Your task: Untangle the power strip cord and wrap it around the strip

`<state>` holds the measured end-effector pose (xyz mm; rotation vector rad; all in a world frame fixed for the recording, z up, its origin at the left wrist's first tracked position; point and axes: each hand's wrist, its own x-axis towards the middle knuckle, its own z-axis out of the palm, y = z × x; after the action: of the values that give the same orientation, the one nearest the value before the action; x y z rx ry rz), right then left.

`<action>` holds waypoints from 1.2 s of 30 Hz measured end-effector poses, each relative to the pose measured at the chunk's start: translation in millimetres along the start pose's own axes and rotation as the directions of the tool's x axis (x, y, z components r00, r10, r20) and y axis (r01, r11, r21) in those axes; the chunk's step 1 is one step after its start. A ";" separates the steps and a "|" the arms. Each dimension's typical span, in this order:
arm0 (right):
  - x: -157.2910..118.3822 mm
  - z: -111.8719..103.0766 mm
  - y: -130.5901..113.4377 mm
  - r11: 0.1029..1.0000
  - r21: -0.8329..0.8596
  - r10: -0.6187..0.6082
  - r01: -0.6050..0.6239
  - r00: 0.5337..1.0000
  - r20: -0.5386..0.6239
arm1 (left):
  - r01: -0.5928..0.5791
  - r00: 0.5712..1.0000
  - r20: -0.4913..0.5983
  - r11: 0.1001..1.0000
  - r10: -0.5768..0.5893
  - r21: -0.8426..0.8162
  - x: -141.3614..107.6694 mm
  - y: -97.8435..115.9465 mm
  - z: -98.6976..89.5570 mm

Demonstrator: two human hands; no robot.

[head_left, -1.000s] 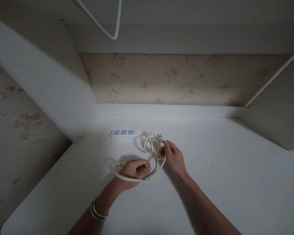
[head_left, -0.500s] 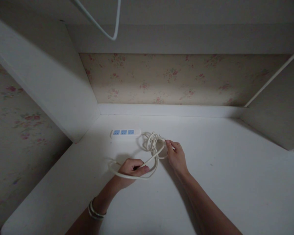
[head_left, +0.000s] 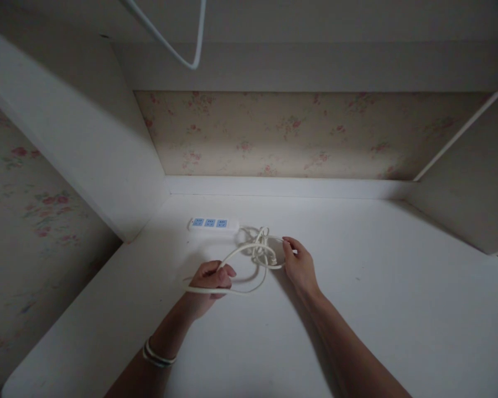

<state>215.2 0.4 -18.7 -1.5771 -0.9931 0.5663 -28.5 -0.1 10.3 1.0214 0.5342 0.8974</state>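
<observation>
A white cord (head_left: 259,246) lies looped and tangled at the middle of the white tabletop, running from the right end of a white power strip (head_left: 216,224) with three blue sockets. Left of the tangle, my left hand (head_left: 211,281) is closed on a length of the cord, and one loop passes across its fingers. On the other side, my right hand (head_left: 299,262) pinches a loop of the same cord between thumb and fingers.
The tabletop (head_left: 357,309) meets a low white ledge (head_left: 290,187) below floral wallpaper. White panels (head_left: 108,149) rise at left and right. A thin white cable (head_left: 166,41) hangs from above at the upper left.
My left hand has moved left and slightly up, drawing the cord in a wider arc. The tangle has changed shape. My right hand has barely moved.
</observation>
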 end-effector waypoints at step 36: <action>-14.3 -9.2 -27.6 0.864 -0.023 -0.500 0.502 0.853 -0.149 | -0.151 0.980 0.013 0.706 0.197 0.692 4.5 8.7 20.8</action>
<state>206.9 -16.3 7.8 -1.2497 -1.2223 0.0880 -13.9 -4.6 27.5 1.7599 0.8748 0.9131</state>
